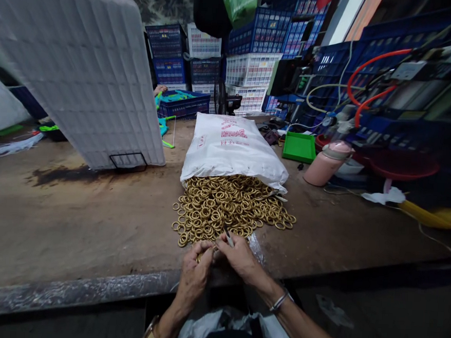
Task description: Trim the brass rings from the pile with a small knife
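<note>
A heap of brass-coloured rings [226, 205] spills from the mouth of a white woven sack [232, 156] with red print, lying on its side. At the near edge of the heap, my left hand [192, 277] is closed on a brass-coloured ring [198, 257], partly hidden by the fingers. Close beside it, my right hand [242, 260] grips a slim knife-like tool [228, 238] with a dark tip pointing up and away. The fingertips of both hands meet or nearly meet, and what lies between them is too small to make out.
On the left of the brown table [90, 226] stands a tall white quilted panel [85, 77] on a black wire stand [128, 161]. To the right are a green tray [299, 147], a pink bottle [326, 164] and a red dish [403, 165]. Stacked crates [251, 70] and a fan [225, 98] stand behind.
</note>
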Available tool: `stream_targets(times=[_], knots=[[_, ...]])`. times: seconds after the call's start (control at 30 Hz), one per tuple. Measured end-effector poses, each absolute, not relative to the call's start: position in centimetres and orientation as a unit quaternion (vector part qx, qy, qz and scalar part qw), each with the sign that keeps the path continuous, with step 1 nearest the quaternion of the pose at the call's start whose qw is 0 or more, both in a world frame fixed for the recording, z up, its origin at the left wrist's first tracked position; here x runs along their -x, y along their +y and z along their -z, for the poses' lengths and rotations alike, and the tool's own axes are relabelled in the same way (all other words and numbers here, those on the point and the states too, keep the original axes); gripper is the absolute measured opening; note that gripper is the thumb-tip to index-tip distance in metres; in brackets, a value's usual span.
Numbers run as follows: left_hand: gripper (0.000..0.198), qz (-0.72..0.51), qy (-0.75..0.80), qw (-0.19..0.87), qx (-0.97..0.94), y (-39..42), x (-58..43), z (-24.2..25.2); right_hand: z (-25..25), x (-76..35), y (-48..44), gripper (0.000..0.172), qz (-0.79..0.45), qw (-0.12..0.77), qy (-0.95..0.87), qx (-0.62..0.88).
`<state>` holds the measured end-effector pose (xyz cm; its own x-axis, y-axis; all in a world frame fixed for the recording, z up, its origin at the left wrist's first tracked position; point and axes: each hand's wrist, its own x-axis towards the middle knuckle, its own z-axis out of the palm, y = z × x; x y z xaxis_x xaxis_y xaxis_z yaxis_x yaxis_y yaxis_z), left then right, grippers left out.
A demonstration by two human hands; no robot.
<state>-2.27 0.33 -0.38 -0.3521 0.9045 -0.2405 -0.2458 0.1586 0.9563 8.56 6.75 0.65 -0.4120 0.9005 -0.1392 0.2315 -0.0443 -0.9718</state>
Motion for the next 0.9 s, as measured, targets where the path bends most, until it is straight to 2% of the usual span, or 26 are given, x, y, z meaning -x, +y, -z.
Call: stream_targets(times=[0.13,0.3,0.47,0.57,0.73,0.9], knots=[[0.026,-0.566,0.571,0.520,-0.288,0.2,2.1,0.0,-0.7,-8.5,6.9,0.018,-0.486,0.292,-0.693,0.444],[0.033,-0.525,0.550,0.588,-0.275,-0.4,2.0,-0.5,-0.5,-8.4,6.5,0.017,-0.477,0.280,-0.713,0.432],[0.035,-0.526,0.537,0.603,-0.266,-0.6,2.0,-0.2,-0.3,-8.5,6.4,0.022,-0.476,0.272,-0.719,0.426],[0.036,-0.529,0.537,0.602,-0.264,-0.7,2.1,-0.3,0.1,-8.8,6.5,0.024,-0.436,0.269,-0.741,0.434],[0.035,-0.533,0.542,0.592,-0.267,-0.6,2.4,-0.6,0.6,-9.7,6.0,0.013,-0.335,0.214,-0.805,0.440],[0.031,-0.548,0.542,0.575,-0.273,-0.5,2.8,-0.1,1.0,-10.1,4.9,0.032,-0.265,0.183,-0.863,0.390]])
